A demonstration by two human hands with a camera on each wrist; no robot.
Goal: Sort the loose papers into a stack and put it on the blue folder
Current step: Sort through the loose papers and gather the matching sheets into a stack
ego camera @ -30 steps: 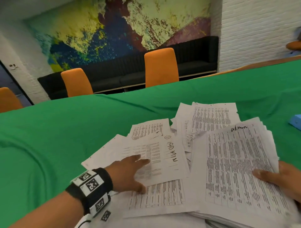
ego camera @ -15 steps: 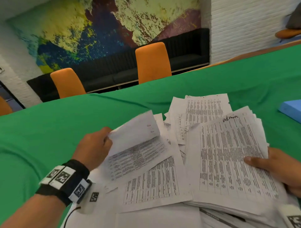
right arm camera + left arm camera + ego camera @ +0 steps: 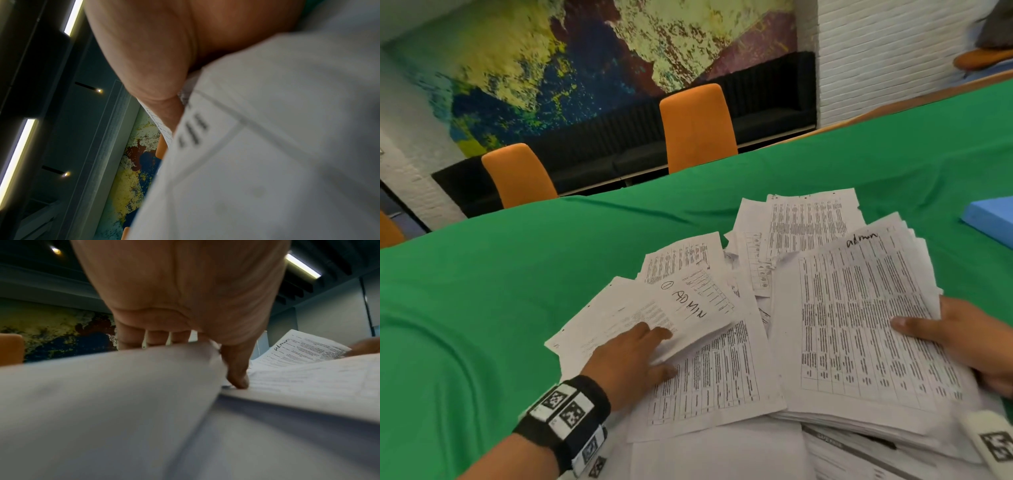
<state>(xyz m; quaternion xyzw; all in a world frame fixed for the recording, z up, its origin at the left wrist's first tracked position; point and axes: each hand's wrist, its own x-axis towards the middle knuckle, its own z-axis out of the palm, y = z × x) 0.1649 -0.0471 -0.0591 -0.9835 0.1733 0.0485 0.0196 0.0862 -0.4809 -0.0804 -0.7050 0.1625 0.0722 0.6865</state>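
Sheet marked ADMIN [image 3: 688, 308], curled up half second ago, now laid flat, pinched by left hand [image 3: 630, 359]. Gathered stack [image 3: 859, 325] clamped in right hand [image 3: 969, 346] grip, left of blue folder [image 3: 993, 219] on counter [image 3: 482, 291]. Gathering step underway; ADMIN sheet to be carried onto stack next.

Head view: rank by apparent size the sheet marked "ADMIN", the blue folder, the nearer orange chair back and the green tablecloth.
1. green tablecloth
2. sheet marked "ADMIN", partly under the left hand
3. nearer orange chair back, farther away, so truly bigger
4. blue folder, cut off by the frame edge
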